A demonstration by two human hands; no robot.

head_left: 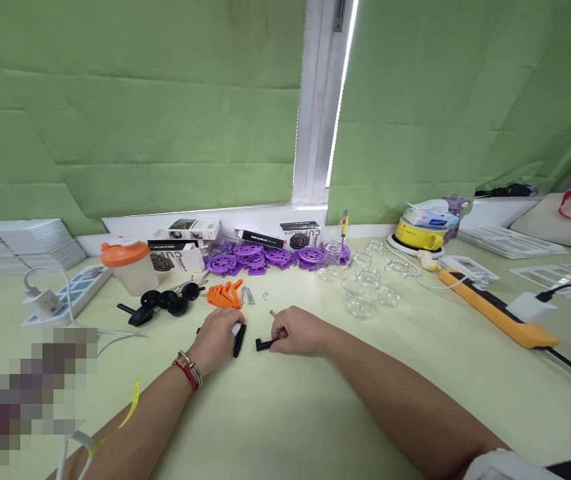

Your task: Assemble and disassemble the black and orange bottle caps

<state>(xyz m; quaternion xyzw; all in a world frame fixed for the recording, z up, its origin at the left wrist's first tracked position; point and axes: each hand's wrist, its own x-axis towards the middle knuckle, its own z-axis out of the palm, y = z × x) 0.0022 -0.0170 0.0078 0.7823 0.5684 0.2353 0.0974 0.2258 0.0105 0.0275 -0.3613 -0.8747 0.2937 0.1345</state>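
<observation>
My left hand (218, 337) is curled low over the table, its fingertips at a short black plastic bar (239, 341) with something whitish beside it; the palm hides most of what is under it. In my right hand (298, 330) a black plastic piece with a hooked end (264, 345) is pinched, its other end covered by the fingers. Just beyond that hand is a small metal spring (272, 313). Farther off are orange plastic levers (223, 294), metal pins (248, 296), black knob-like parts with stems (168, 300) and purple round frames (278, 257).
Clear cup-like pieces (360, 307) stand right of centre. At the left are an orange-lidded shaker (135, 270) and a white power strip (80, 290). An orange power strip (495, 313) with cables lies right. Cup holder boxes (180, 259) stand along the back.
</observation>
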